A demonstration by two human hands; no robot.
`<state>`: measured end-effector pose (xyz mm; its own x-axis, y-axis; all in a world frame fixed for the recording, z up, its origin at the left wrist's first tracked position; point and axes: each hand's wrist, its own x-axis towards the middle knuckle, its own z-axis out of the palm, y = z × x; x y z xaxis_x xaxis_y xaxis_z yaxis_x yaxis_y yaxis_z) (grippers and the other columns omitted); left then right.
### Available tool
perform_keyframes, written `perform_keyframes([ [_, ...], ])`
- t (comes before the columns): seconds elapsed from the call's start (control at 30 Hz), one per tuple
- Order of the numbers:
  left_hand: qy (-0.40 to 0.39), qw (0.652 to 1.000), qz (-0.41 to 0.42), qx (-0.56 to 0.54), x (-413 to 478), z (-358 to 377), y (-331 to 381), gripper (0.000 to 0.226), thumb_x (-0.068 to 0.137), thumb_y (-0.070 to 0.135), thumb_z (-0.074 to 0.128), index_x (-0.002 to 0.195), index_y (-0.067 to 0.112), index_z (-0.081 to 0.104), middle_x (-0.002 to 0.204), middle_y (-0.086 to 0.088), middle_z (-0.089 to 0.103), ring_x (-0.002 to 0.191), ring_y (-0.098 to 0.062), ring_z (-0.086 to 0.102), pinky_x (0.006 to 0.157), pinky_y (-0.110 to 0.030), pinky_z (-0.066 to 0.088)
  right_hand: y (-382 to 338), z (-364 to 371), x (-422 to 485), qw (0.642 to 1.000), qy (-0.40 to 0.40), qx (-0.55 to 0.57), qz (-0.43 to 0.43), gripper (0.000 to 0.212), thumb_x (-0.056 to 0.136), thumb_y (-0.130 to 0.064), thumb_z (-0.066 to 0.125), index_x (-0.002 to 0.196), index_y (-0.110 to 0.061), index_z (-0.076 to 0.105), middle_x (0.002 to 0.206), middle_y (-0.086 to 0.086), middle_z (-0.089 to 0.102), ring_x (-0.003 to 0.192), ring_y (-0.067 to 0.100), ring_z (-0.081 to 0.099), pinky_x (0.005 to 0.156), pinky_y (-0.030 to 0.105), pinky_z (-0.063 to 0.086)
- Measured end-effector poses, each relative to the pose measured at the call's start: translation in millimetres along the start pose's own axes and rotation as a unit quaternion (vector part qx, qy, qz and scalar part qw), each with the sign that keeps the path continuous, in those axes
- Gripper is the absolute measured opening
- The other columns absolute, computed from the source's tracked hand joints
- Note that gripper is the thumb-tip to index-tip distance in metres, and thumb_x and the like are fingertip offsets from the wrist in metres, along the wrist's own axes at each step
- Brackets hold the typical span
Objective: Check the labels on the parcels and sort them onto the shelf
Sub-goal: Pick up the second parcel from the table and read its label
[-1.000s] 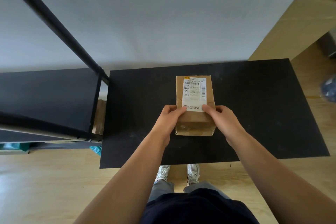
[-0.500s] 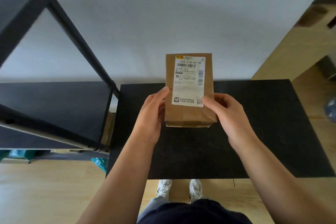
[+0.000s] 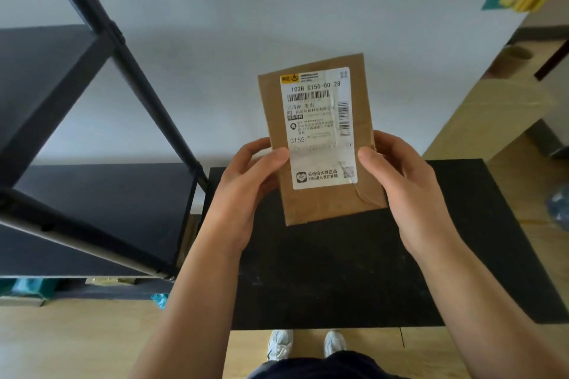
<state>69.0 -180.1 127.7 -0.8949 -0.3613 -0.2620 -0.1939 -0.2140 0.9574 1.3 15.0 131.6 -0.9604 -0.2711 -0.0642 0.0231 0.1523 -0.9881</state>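
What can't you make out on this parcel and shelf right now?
Head view only:
- Label address lines: too small and blurred; only "102B G155-00 28" and "G155" read.
- Parcel lower side edges: covered by left hand and right hand.
- Shelf: cut off at the left edge; no markings visible.

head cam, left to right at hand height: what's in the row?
black shelf → left hand → parcel held up with its label facing the camera → right hand → black table
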Motion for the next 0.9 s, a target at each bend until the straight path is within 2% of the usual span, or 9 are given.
perform_keyframes([
  [0.1,0.015,1.0,0.021,0.018,-2,2,5,0.059,0.076,0.041,0.078,0.127,0.016,0.063,0.113,0.001,0.078,0.105,-0.019,0.074,0.099,-0.045,0.055,-3,0,0,1.0,0.004,-0.007,-0.015,0.035,0.088,-0.038,0.066,0.122,-0.031,0.063,0.107,-0.011,0.073,0.106,0.009,0.068,0.094,0.04,0.054],
  [0.23,0.007,0.998,0.061,0.031,-11,8,21,0.054,0.072,0.037,0.072,0.123,0.018,0.069,0.106,0.006,0.08,0.099,-0.014,0.076,0.095,-0.041,0.057,-13,-3,-9,0.998,0.044,0.008,-0.038,0.03,0.087,-0.032,0.07,0.116,-0.027,0.064,0.106,-0.008,0.074,0.103,0.011,0.069,0.091,0.04,0.056],
  [0.37,0.002,0.997,0.075,0.032,-13,9,24,0.054,0.07,0.033,0.075,0.122,0.021,0.071,0.11,0.005,0.079,0.104,-0.017,0.075,0.1,-0.047,0.053,-18,-5,-11,0.997,0.057,0.028,-0.047,0.035,0.075,-0.032,0.068,0.11,-0.027,0.063,0.106,-0.005,0.073,0.1,0.01,0.07,0.085,0.034,0.057],
  [0.53,-0.011,0.995,0.097,0.022,-16,6,31,0.053,0.074,0.025,0.081,0.125,0.017,0.07,0.113,0.001,0.079,0.109,-0.021,0.073,0.102,-0.05,0.052,-27,-9,-15,0.995,0.057,0.038,-0.078,0.039,0.075,-0.023,0.064,0.113,-0.021,0.059,0.109,-0.004,0.071,0.1,0.007,0.07,0.075,0.025,0.057],
  [0.63,-0.019,0.993,0.116,0.031,-17,3,36,0.05,0.074,0.03,0.08,0.123,0.021,0.071,0.115,0.002,0.078,0.112,-0.021,0.072,0.104,-0.052,0.049,-32,-10,-17,0.992,0.06,0.043,-0.099,0.041,0.074,-0.022,0.063,0.115,-0.019,0.058,0.109,-0.005,0.071,0.101,0.006,0.068,0.075,0.021,0.056],
  [0.73,-0.021,0.991,0.13,0.033,-19,3,40,0.052,0.072,0.036,0.076,0.122,0.021,0.072,0.113,0.002,0.078,0.11,-0.022,0.073,0.102,-0.053,0.05,-35,-11,-18,0.991,0.057,0.045,-0.111,0.038,0.075,-0.022,0.063,0.113,-0.02,0.058,0.109,-0.006,0.071,0.102,0.006,0.068,0.076,0.023,0.056],
  [0.9,-0.026,0.99,0.134,0.038,-21,5,44,0.05,0.073,0.032,0.08,0.121,0.021,0.072,0.111,0.003,0.079,0.108,-0.02,0.074,0.101,-0.051,0.052,-35,-11,-20,0.99,0.059,0.048,-0.116,0.038,0.076,-0.022,0.064,0.113,-0.019,0.058,0.109,-0.004,0.071,0.102,0.008,0.069,0.075,0.02,0.056],
])
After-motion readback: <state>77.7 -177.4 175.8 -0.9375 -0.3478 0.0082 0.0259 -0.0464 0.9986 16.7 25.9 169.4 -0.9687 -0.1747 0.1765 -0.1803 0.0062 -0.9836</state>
